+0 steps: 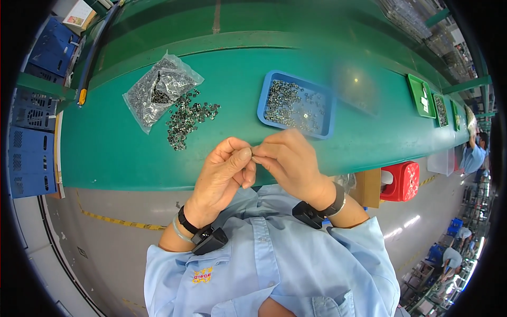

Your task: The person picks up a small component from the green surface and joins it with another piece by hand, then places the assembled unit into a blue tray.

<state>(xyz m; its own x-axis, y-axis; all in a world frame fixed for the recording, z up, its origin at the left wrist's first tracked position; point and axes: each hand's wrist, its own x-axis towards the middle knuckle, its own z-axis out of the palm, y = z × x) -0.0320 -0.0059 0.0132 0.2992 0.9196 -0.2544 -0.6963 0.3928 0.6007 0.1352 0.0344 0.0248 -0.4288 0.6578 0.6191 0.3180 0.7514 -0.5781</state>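
My left hand (223, 170) and my right hand (293, 162) meet fingertip to fingertip above the front edge of the green table (116, 164). Between their pinched thumbs and forefingers is a tiny dark piece, mostly hidden by the fingers and too small to name. Beyond my left hand lies a loose pile of small dark, shiny metal parts (185, 126). It spreads from a clear plastic bag (145, 100) full of similar pieces. A shallow blue tray (330, 119) beyond my right hand holds many small metal parts (281, 103).
Farther right along the table are green trays (414, 87). A red stool (405, 182) and a cardboard box (368, 186) stand below the table's right front edge. Blue crates (31, 158) are stacked at the left. A person in blue (473, 156) sits at the far right.
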